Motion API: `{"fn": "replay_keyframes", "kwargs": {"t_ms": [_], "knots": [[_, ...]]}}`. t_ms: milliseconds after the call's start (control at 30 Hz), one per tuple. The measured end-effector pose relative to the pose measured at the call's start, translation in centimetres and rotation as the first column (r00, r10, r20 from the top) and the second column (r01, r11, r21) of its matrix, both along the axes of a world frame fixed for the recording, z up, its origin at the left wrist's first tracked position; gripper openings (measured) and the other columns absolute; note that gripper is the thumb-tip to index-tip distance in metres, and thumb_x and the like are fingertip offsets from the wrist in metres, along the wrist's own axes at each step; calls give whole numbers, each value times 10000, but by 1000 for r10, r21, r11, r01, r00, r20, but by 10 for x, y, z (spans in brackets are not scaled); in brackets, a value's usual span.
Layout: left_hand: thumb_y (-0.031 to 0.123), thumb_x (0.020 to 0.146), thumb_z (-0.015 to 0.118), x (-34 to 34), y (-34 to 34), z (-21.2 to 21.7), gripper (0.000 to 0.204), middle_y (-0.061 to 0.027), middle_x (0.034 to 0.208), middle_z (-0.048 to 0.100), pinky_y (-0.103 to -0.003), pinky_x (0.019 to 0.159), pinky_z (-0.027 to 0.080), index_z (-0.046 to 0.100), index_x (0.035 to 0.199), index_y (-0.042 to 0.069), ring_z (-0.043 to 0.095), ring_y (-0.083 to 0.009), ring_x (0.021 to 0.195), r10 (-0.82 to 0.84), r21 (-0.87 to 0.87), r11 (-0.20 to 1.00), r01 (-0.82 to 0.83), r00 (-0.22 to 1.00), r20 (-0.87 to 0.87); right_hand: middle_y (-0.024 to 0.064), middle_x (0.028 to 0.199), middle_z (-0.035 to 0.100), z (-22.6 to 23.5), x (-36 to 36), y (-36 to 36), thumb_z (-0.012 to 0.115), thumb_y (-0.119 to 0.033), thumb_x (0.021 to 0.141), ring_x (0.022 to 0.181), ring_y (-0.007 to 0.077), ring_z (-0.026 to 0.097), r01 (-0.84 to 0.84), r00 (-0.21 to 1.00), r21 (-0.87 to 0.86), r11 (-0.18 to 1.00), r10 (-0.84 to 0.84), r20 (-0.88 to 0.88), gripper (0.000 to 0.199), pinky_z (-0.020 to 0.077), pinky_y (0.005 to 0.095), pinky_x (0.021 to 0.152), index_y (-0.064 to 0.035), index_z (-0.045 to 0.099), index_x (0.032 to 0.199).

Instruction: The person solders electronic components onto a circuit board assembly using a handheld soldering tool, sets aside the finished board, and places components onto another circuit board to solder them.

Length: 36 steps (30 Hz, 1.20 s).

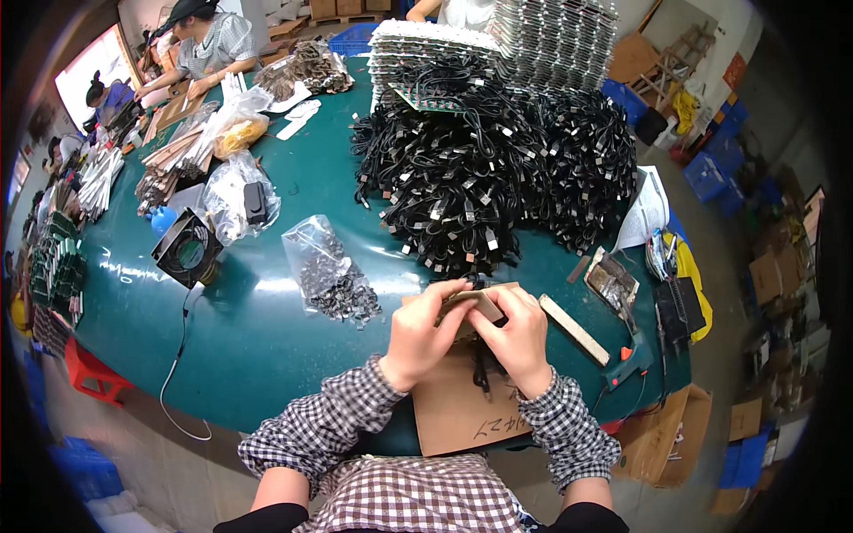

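My left hand and my right hand meet over the near edge of the table. Between their pinched fingertips is a small flat brown piece that looks like cardboard; the fingers cover part of it. Below it, a short black cable hangs over a flat cardboard sheet with handwriting on it. Just beyond my hands rises a big heap of black cables with metal USB plugs. To the left, small metal parts spill from a clear plastic bag.
A black fan with a white cord stands left. On the right lie a pale strip, a teal glue gun and a black box. Stacked circuit panels rise behind the cables. A co-worker sits far left.
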<state>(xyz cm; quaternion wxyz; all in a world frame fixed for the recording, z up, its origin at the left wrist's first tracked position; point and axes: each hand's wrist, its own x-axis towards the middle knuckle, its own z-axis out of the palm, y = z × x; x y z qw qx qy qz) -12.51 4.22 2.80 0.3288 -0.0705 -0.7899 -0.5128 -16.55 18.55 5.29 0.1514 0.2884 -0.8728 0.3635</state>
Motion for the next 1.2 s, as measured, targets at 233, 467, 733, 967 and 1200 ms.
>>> {"fn": "replay_keyframes", "kwargs": {"t_ms": [233,467,733,967,1200], "knots": [[-53,705,617,12,-48,11,285,-114,896,606,-338,712,483,573,974,30,603,-276,817,-274,-72,954,291,945,179,21,658,536,12,23,14,771,-103,605,654,213,505,-171,974,65,983,178,-138,212,386,327,598,-71,597,722],[-68,669,601,15,-40,44,280,-57,844,587,-408,926,449,595,920,56,583,-225,806,-348,-424,866,265,929,-130,43,885,581,-1,94,40,699,-46,600,744,229,558,-151,974,198,968,181,-139,267,439,352,656,-90,617,851],[-67,716,602,-3,-17,78,210,-109,794,570,-343,633,477,585,904,24,578,-282,738,-309,-272,933,238,915,-261,51,882,650,-5,91,51,676,-22,659,747,196,618,-311,906,111,944,330,-265,241,499,298,610,-95,627,884],[-132,665,623,-29,-33,131,265,-104,842,630,-308,668,504,618,883,17,619,-244,763,-119,-79,993,88,766,-632,26,887,659,-30,112,65,694,-42,628,749,192,625,-268,941,129,955,288,-176,243,488,291,601,-78,654,865],[-20,703,627,6,-47,136,211,-67,917,609,-384,822,458,615,903,46,581,-252,899,-477,-490,832,262,790,-387,37,899,641,-32,117,58,674,-142,734,805,214,594,-350,906,264,899,397,-147,147,462,315,694,-98,656,874]]}}
